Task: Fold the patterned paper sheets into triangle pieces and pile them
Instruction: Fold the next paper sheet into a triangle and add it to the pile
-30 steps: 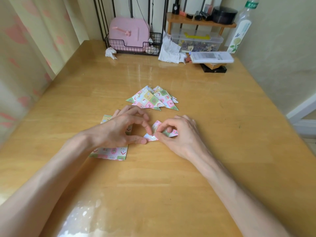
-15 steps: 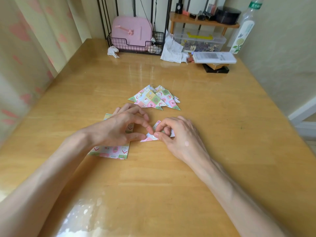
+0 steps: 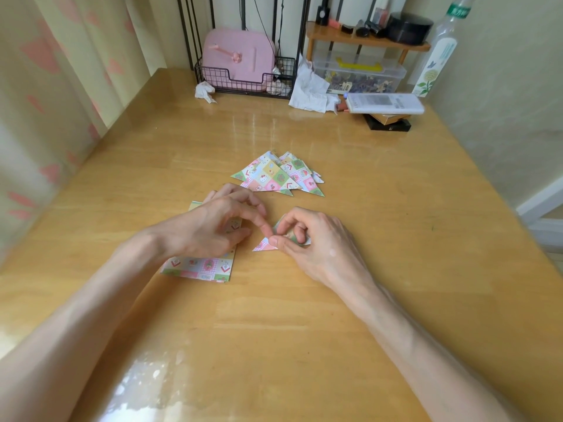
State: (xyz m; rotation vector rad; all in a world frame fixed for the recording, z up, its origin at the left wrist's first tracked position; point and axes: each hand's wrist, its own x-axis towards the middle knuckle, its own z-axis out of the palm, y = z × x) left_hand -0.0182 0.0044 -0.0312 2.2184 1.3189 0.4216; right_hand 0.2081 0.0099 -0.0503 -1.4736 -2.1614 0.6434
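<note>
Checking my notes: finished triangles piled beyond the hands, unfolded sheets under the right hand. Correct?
No: the head view shows the unfolded sheets under the left hand, not the right. The finished triangles are piled beyond the hands.

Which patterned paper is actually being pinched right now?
The small folded piece, pinched by the right hand. The finished triangles lie untouched beyond, and the flat sheets lie under the left hand.

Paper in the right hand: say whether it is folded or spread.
Folded. The paper shows a pointed triangle corner, pinched by the right hand.
</note>
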